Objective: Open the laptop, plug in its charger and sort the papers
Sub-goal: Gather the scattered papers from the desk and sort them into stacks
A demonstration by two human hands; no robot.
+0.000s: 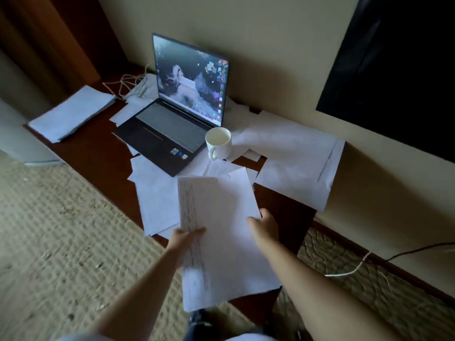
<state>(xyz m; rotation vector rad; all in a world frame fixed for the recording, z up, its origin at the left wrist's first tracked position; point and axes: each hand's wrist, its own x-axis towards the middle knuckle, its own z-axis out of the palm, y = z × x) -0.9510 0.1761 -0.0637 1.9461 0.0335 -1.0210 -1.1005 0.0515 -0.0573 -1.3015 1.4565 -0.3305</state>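
The laptop (172, 124) stands open on the dark wooden table (93, 153), its screen lit. A white charger cable (128, 83) lies coiled behind its left side; whether it is plugged in is hidden. I hold a bundle of white sheets (221, 230) above the table's near edge. My left hand (184, 238) pinches the bundle's left edge, thumb on top. My right hand (264, 223) grips its right edge. Loose papers (157, 205) lie scattered under and around the laptop. A neat stack of papers (71, 114) sits at the table's far left.
A white mug (219, 142) stands right of the laptop, partly on large white sheets (295, 163) by the wall. A dark panel (394, 70) hangs on the wall at right. Cables (357, 267) run across the carpet at right. A pale appliance (14, 139) stands at left.
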